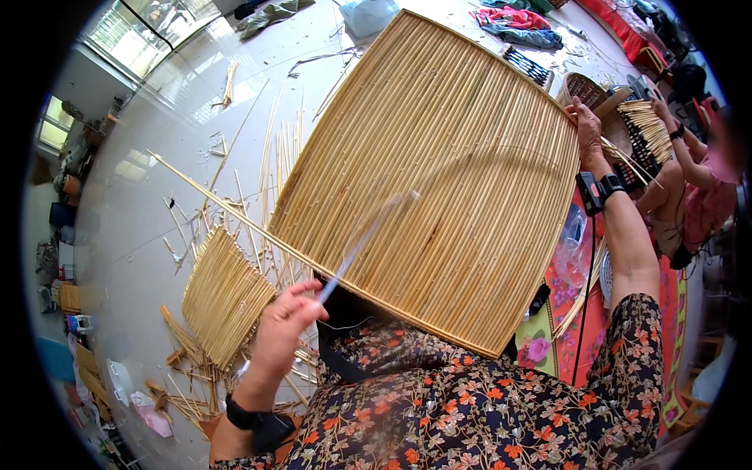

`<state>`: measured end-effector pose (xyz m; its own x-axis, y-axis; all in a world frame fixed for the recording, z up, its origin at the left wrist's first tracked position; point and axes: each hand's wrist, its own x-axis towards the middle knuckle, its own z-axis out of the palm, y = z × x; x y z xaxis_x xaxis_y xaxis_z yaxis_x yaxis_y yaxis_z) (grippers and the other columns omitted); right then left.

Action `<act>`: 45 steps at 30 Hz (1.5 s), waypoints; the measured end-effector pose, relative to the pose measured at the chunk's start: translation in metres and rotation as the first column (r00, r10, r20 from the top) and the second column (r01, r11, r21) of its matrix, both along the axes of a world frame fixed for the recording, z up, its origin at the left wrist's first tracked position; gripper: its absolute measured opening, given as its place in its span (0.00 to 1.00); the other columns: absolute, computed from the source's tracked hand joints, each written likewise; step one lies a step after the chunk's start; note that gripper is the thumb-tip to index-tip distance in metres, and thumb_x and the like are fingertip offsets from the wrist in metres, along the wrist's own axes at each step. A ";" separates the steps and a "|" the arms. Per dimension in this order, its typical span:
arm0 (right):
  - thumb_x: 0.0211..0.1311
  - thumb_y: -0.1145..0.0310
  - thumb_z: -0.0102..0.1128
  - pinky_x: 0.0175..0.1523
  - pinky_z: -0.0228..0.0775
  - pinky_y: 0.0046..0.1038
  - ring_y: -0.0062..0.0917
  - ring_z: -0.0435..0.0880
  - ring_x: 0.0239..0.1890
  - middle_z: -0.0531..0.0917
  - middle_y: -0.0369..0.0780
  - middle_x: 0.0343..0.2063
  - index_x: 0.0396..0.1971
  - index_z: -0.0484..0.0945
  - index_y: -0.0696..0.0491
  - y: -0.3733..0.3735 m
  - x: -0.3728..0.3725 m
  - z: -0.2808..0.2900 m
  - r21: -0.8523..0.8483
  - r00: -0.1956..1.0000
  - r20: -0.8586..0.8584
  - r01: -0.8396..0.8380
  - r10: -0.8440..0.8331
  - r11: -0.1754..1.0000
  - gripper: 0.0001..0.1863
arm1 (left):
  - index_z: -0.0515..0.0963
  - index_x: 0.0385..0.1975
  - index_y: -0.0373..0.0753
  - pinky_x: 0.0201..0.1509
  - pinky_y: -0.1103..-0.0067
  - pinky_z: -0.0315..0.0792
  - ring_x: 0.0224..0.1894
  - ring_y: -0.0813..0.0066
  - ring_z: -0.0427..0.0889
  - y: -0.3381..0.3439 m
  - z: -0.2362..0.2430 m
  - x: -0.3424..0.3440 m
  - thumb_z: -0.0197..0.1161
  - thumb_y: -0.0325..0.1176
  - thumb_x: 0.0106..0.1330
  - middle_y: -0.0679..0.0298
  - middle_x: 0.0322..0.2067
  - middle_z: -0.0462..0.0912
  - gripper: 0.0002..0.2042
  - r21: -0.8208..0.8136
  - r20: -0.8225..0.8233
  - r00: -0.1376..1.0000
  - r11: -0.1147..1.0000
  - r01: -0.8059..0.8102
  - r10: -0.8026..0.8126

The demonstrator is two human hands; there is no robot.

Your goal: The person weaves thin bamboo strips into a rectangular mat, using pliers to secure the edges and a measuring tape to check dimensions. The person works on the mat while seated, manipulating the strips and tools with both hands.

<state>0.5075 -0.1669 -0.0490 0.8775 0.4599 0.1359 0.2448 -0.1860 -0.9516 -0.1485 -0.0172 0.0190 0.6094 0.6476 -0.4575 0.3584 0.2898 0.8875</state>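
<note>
A large panel of narrow parallel cane sticks [423, 102] leans across my lap. My right hand [587, 133] is closed on its upper right edge. My left hand [290, 317], near the lower left edge, pinches a pale translucent strip [356, 249], which arcs over the panel, blurred toward its far part. A long thin cane [188, 178] runs along that lower edge and juts out to the upper left. A smaller panel of similar sticks [223, 290] lies on the floor beside my left hand.
Loose sticks and scraps [176, 399] litter the tiled floor [145, 227]. A floral mat [568, 298] is at right. Another person [697, 180] sits at right beside bundled short sticks [642, 117] and a basket [583, 90]. Folded cloths [509, 23] lie at the back.
</note>
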 end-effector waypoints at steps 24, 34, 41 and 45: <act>0.54 0.72 0.67 0.69 0.59 0.41 0.32 0.74 0.58 0.80 0.34 0.46 0.31 0.76 0.50 0.044 -0.159 0.063 -0.624 0.252 0.544 -0.517 0.800 0.587 0.08 | 0.83 0.27 0.33 0.51 0.79 0.69 0.51 0.74 0.75 0.010 0.006 0.021 0.61 0.31 0.64 0.57 0.53 0.75 0.09 0.093 0.122 0.982 0.986 0.135 -0.146; 0.64 0.72 0.62 0.43 0.76 0.27 0.22 0.81 0.34 0.81 0.35 0.28 0.34 0.78 0.56 0.085 -0.177 0.107 -0.380 0.577 0.518 -0.505 0.631 0.774 0.04 | 0.81 0.24 0.34 0.64 0.68 0.64 0.54 0.66 0.73 0.019 0.026 0.017 0.59 0.28 0.61 0.55 0.51 0.75 0.07 0.108 0.261 0.965 0.994 0.010 -0.038; 0.77 0.56 0.40 0.24 0.80 0.17 0.22 0.84 0.21 0.84 0.51 0.42 0.53 0.70 0.66 0.060 -0.309 0.097 0.202 0.281 -0.841 -0.632 0.463 0.748 0.25 | 0.81 0.23 0.31 0.65 0.65 0.64 0.59 0.58 0.74 0.015 0.036 0.020 0.60 0.26 0.59 0.48 0.53 0.75 0.07 0.127 0.345 0.924 0.983 0.130 -0.166; 0.76 0.62 0.42 0.20 0.74 0.10 0.13 0.78 0.18 0.83 0.46 0.38 0.48 0.72 0.60 0.074 -0.308 0.081 0.407 0.326 -0.812 -0.279 0.485 0.870 0.16 | 0.83 0.25 0.32 0.66 0.64 0.64 0.59 0.57 0.74 0.012 0.034 0.015 0.62 0.28 0.57 0.48 0.52 0.75 0.07 0.084 0.359 0.916 0.984 0.159 -0.178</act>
